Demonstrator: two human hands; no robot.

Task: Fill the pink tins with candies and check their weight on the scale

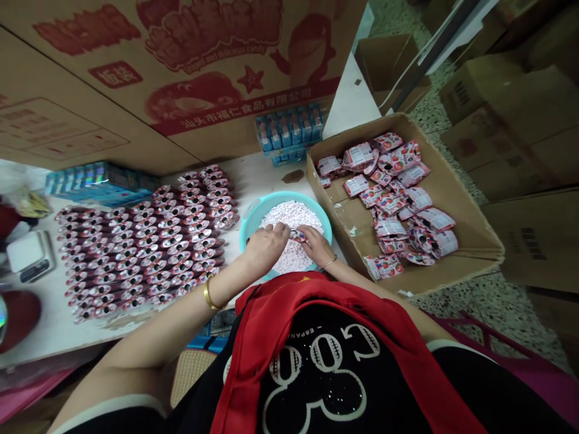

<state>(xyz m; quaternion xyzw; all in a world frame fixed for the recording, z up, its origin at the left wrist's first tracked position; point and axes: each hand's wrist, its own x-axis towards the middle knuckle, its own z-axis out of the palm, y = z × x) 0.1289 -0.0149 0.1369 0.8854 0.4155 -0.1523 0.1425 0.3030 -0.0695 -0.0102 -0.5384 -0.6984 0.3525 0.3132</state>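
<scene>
Over a turquoise plastic basin [246, 224] full of small pale pink candies [292, 256], both hands meet at a small printed candy pouch [297, 235]. My left hand [268, 246], with a gold bangle on its wrist, is closed on the pouch's left end. From the other side, the fingers of my right hand [318, 246] pinch its right end; a thin bracelet is on that wrist. Most of the pouch is hidden by the fingers, and I cannot tell how full it is. Left of the basin, rows of upright pouches [145, 241] stand packed with their tops up.
To the right, an open cardboard box [470, 241] holds a loose pile of printed pouches [391, 205]. Large printed cartons [181, 72] wall off the table's back. Blue packs [289, 129] stand against them. A small white scale [29, 253] is at the far left.
</scene>
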